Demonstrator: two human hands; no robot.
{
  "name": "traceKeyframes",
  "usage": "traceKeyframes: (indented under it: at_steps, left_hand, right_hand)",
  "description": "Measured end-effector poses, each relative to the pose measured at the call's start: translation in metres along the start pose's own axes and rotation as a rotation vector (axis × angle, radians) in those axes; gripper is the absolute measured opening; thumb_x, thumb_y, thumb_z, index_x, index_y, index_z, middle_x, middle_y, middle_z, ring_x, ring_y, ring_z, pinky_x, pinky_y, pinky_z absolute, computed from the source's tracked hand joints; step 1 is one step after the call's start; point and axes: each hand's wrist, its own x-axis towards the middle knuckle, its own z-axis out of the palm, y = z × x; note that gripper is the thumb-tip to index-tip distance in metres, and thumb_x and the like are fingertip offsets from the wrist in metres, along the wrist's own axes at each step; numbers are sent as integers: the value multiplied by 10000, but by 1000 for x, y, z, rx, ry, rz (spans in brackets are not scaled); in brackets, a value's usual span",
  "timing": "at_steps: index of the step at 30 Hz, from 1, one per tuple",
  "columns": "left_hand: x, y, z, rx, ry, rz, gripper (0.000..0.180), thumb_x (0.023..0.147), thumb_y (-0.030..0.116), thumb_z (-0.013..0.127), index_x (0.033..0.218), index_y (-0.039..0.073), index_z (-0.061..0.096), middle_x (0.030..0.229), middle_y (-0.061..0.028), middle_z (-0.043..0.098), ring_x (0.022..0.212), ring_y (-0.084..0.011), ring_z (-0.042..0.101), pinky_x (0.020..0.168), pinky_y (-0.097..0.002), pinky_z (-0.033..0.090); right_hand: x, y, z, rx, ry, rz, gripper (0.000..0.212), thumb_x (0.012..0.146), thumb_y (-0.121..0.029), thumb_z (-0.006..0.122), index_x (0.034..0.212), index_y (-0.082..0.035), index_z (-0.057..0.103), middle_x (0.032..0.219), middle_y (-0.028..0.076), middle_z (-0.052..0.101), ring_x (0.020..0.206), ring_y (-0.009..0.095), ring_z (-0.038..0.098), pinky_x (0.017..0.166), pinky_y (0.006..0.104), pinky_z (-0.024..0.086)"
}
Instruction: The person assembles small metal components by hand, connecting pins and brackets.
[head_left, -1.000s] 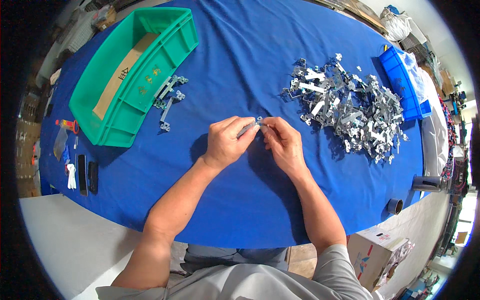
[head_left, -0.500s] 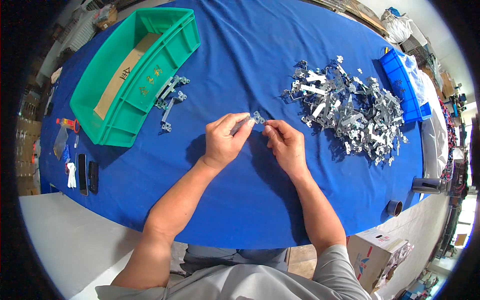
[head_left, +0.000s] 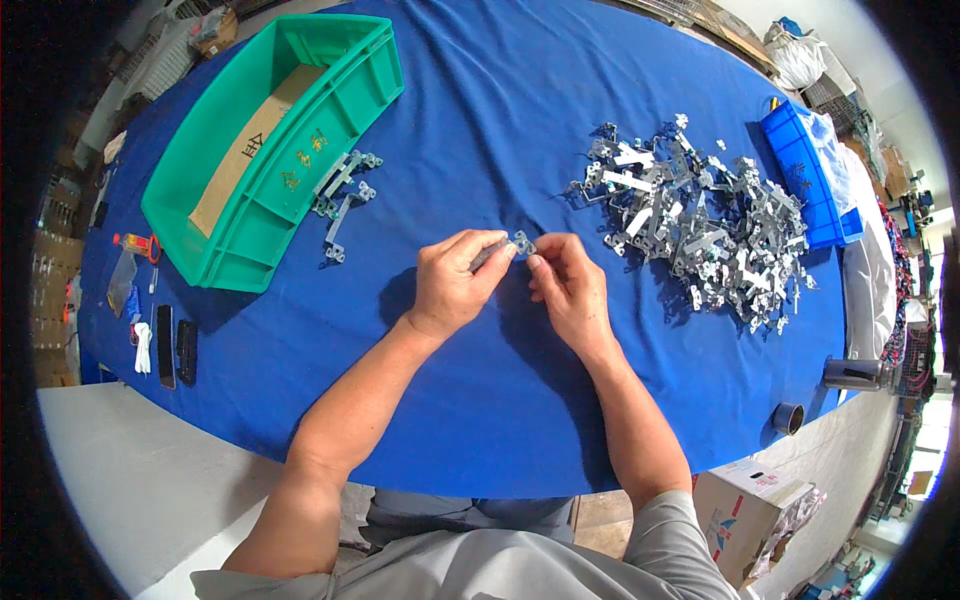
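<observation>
My left hand [head_left: 450,285] is closed around a grey metal bracket [head_left: 520,241], held over the middle of the blue cloth. The bracket's flat end with holes sticks out past my left thumb and forefinger. At that end the thumb and forefinger of my right hand [head_left: 572,290] are pinched together, touching or nearly touching the metal. Whatever small thing may be between those right fingertips is hidden. To the right lies a large heap of similar metal brackets [head_left: 700,225]. A few more brackets [head_left: 338,228] lie beside the green bin [head_left: 235,255] on the left.
A blue crate [head_left: 805,185] with clear plastic stands behind the heap at the right. Near the right table edge are a dark cup [head_left: 788,417] and a dark cylindrical container [head_left: 852,373]. At the left edge lie a phone [head_left: 166,345], a black case [head_left: 187,350] and a bottle [head_left: 132,243].
Both hands stay close together at nearly the same spot. The right fingertips have come slightly closer to the bracket's end, and the bracket has shifted a little to the right.
</observation>
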Motion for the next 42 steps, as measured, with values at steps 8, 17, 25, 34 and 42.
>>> traceKeyframes:
  at_steps: [8,17,25,34,42]
  left_hand:
    - [1,-1,2,112,-73,183,139,828,40,760,947,-8,708,782,-127,703,632,-213,679,555,-315,515]
    - [1,-1,1,15,60,89,132,852,35,748,967,-14,708,804,-112,718,666,-147,679,579,-288,521]
    - [2,1,0,-29,54,10,119,866,79,745,934,-7,698,783,-122,706,640,-186,685,564,-304,525]
    - [2,5,-1,-26,34,7,120,868,80,741,935,-8,695,785,-127,708,640,-187,689,560,-306,524]
    - [0,2,2,11,25,3,114,870,61,745,955,-7,713,793,-98,717,673,-129,669,597,-279,520]
  right_hand:
    - [2,9,-4,-75,-23,-126,127,940,-61,661,1060,-24,638,863,56,602,672,101,552,582,240,453]
    - [1,1,-2,116,41,83,149,971,-86,632,1076,9,678,802,25,680,633,79,578,570,231,466]
    - [0,1,-3,-100,-20,-36,153,945,-68,652,1058,29,687,789,91,674,655,128,619,592,282,491]
    - [0,2,-3,-102,-21,-13,126,930,-59,658,1022,24,680,781,118,660,667,168,624,611,313,489]
    - [1,6,-3,-158,-2,-95,116,921,-55,663,1014,14,670,781,107,658,642,163,613,588,315,480]
